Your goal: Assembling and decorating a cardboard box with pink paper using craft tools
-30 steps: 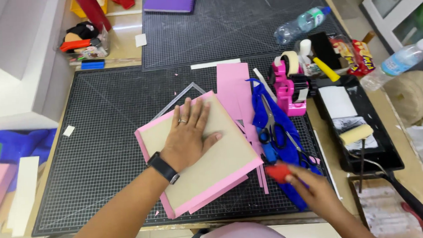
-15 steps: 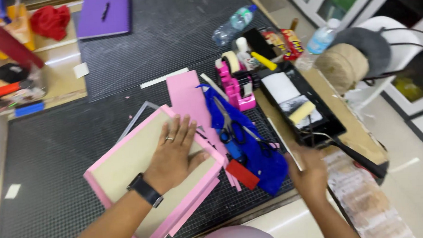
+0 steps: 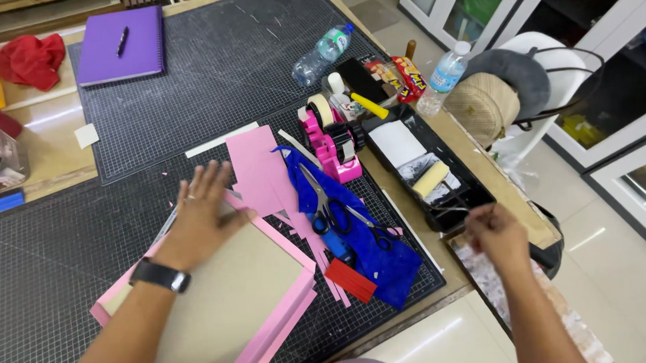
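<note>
Left hand (image 3: 201, 219): laid flat, fingers spread, pressed on tan board (image 3: 226, 302) atop pink paper (image 3: 272, 336) on cutting mat (image 3: 64, 243) | Right hand (image 3: 496, 232): extended to black tray (image 3: 451, 198), fingers curled, grasp cannot be told.

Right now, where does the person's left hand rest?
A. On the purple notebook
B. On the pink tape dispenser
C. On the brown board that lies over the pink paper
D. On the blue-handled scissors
C: the left hand lies flat, fingers spread, on the brown board, which sits over the pink paper, away from the scissors.
</note>
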